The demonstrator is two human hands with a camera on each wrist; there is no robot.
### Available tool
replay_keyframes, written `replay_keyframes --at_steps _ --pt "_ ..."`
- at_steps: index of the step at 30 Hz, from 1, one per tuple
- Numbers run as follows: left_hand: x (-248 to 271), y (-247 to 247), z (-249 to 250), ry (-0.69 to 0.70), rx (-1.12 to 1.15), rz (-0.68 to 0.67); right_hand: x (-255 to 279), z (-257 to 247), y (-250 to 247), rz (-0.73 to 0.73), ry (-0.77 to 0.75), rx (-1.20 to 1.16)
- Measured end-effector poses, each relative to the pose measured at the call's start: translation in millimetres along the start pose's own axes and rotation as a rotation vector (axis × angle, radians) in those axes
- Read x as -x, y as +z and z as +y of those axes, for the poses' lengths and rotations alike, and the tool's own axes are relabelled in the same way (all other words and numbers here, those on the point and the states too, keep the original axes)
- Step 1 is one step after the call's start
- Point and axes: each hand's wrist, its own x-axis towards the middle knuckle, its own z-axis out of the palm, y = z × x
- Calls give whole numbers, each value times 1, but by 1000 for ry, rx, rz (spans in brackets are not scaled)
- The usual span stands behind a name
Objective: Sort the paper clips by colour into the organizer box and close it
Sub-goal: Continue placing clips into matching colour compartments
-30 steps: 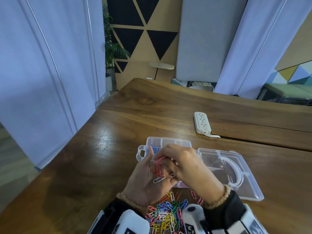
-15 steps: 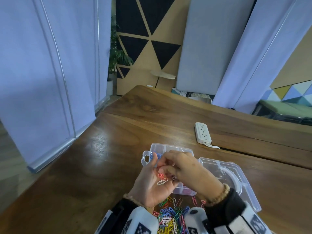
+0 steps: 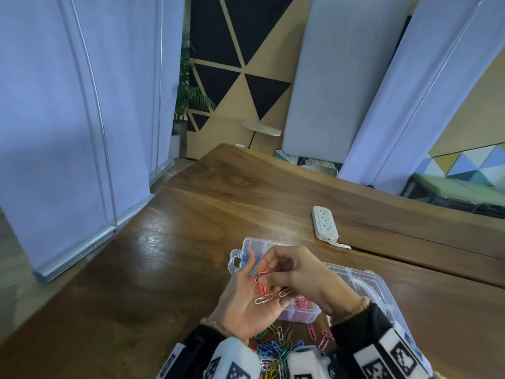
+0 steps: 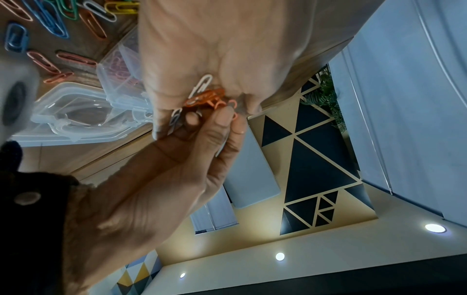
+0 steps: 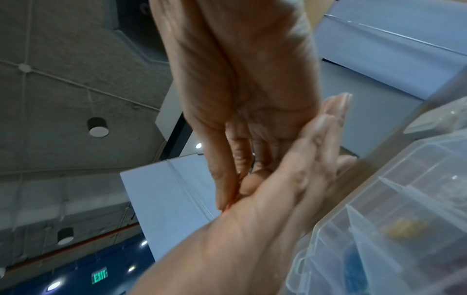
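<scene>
— What does the head view give you?

— The left hand (image 3: pixel 246 302) is held palm up over the near edge of the organizer box (image 3: pixel 300 314), fingers fairly straight, with red clips (image 3: pixel 261 283) and a white clip (image 3: pixel 263 298) lying on it. The right hand (image 3: pixel 297 272) reaches in from the right, its fingertips pinched on one of the red clips in that palm. The box stands open on the wooden table (image 3: pixel 177 255), its lid (image 3: pixel 382 296) laid flat to the right. Pink clips fill the near compartment, blue ones the far left. A loose pile of mixed clips (image 3: pixel 276 351) lies on the table below the hands. A white power strip (image 3: pixel 325 222) sits farther back.

— And the left wrist view?

— The same palm (image 4: pixel 215 49) from below, carrying the red clips (image 4: pixel 204 98) and a white one (image 4: pixel 202 83). The right thumb and finger (image 4: pixel 222 119) close on a red clip.

— The right wrist view?

— The right hand (image 5: pixel 240 79) points its fingers down into the left palm (image 5: pixel 265 209); the clips are hidden between them. The clear box (image 5: pixel 391 219) sits at the right edge, something yellow and something blue blurred inside.
</scene>
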Motion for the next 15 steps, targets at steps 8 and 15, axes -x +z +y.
replay_keyframes --at_steps 8,15 --pt "2 0 0 -31 39 -50 3 -3 -13 19 19 -65" --pt "-6 -21 21 80 184 13 12 -2 -48 202 -63 -78"
